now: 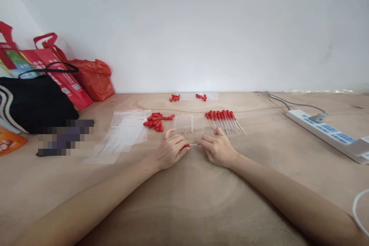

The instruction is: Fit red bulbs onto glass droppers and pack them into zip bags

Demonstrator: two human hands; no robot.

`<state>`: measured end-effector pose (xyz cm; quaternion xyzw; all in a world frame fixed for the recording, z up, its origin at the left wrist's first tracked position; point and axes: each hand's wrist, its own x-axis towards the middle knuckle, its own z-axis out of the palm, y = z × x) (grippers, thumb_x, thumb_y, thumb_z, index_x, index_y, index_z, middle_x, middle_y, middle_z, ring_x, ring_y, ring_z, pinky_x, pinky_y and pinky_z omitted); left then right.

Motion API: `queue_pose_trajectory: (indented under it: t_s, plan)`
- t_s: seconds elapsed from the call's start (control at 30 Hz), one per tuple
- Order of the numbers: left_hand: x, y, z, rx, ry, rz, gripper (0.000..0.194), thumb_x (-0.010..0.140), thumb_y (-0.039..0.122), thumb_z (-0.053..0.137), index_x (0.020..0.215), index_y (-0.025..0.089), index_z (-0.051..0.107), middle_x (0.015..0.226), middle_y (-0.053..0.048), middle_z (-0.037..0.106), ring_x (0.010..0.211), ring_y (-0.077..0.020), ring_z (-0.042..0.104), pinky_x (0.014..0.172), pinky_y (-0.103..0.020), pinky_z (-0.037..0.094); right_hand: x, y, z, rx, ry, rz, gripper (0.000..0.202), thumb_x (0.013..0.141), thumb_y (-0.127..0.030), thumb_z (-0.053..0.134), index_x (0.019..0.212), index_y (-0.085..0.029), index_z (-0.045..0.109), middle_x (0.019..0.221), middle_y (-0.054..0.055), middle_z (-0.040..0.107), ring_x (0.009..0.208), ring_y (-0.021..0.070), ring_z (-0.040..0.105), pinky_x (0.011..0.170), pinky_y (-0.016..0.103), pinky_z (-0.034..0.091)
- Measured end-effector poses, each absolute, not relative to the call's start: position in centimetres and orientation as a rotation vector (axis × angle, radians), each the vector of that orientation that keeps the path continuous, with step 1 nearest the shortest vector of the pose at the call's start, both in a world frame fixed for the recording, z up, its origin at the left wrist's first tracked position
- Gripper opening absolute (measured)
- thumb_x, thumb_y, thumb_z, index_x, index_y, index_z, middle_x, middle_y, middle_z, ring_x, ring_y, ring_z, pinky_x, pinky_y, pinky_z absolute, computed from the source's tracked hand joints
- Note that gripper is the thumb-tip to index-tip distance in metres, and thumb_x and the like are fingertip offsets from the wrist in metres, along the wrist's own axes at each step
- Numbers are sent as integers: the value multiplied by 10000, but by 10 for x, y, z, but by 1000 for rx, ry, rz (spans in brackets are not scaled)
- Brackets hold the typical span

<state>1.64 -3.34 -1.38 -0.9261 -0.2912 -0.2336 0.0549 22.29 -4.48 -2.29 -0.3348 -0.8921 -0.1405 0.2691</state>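
Note:
Near the middle of the table, my left hand (173,150) is closed around a red rubber bulb (186,145), of which only the tip shows. A thin glass dropper tube (193,145) runs from that bulb into the fingers of my right hand (216,147), which pinch its other end. Just beyond my hands lies a row of bare glass tubes (188,123). To its left is a pile of loose red bulbs (155,121). On its right, several droppers with red bulbs fitted (225,120) lie side by side, tips toward me.
Clear zip bags (123,134) lie left of the bulbs. Farther back are more red bulbs (174,97) and a clear bag of tubes (188,96). A white power strip (323,130) with a grey cable stands right. Red bags (93,78) and a black bag (37,102) fill the left.

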Motion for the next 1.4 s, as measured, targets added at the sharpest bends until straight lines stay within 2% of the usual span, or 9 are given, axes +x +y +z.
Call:
queue_pose_trajectory:
  t_s: [0.2, 0.43, 0.57, 0.73, 0.83, 0.93, 1.07, 1.23, 1.4]
  plan:
    - [18, -36, -11, -2840, -826, -703, 232, 873, 221, 327, 772, 167, 528, 722, -4, 586, 689, -122, 530, 940, -391, 215, 216, -50, -23, -902, -2392, -313, 274, 838, -154, 328, 692, -146, 559, 615, 2, 535, 513, 99, 319, 630, 298, 175]
    - [20, -36, -9, -2868, -787, -700, 237, 869, 206, 326, 766, 172, 538, 720, -7, 590, 698, -122, 541, 945, -386, 202, 212, -52, -22, -968, -2441, -238, 311, 855, -175, 310, 661, -147, 552, 610, 10, 549, 513, 99, 333, 626, 296, 177]
    - [17, -34, -11, -2884, -838, -715, 204, 869, 220, 361, 796, 175, 547, 735, 0, 599, 707, -120, 545, 946, -386, 188, 212, -50, -22, -993, -2428, -171, 317, 875, -202, 307, 704, -154, 570, 638, 11, 571, 549, 103, 380, 633, 294, 180]
    - [12, -33, -10, -2863, -913, -757, 194, 865, 242, 388, 788, 180, 555, 714, 7, 595, 699, -119, 538, 933, -383, 194, 217, -49, -20, -978, -2388, -210, 238, 870, -266, 373, 875, -200, 602, 771, 21, 603, 696, 130, 445, 648, 299, 178]
    - [12, -32, -10, -2891, -914, -712, 198, 860, 236, 379, 774, 180, 548, 710, 5, 588, 717, -126, 537, 932, -386, 197, 217, -52, -17, -963, -2419, -322, 216, 847, -254, 408, 842, -202, 618, 755, 28, 589, 706, 140, 434, 635, 305, 174]
    - [13, -31, -10, -2894, -1020, -739, 169, 856, 228, 371, 926, 190, 519, 857, -21, 602, 841, -154, 537, 935, -400, 197, 216, -52, -16, -1025, -2412, -337, 205, 828, -232, 426, 820, -189, 625, 722, 37, 583, 706, 145, 443, 626, 308, 176]
    - [12, -31, -10, -2778, -1272, -842, 392, 838, 283, 413, 1210, 193, 326, 1128, -95, 507, 1031, -220, 458, 894, -410, 262, 225, -37, -19, -1348, -2123, -253, 219, 816, -231, 415, 902, -195, 613, 756, 44, 612, 746, 163, 495, 656, 305, 200]
    - [13, -30, -11, -2785, -1266, -817, 423, 798, 255, 471, 1192, 206, 327, 1080, -81, 521, 1002, -225, 479, 895, -416, 263, 245, -9, -23, -1718, -1667, -120, 285, 797, -319, 383, 973, -186, 563, 721, 36, 637, 716, 186, 538, 725, 328, 230]
    - [13, -29, -14, -2783, -1289, -809, 436, 783, 257, 485, 1186, 217, 324, 1044, -67, 535, 986, -224, 497, 892, -427, 255, 246, 6, -23, -1859, -1630, -79, 282, 767, -326, 390, 916, -212, 601, 750, 40, 652, 713, 199, 543, 732, 358, 222]
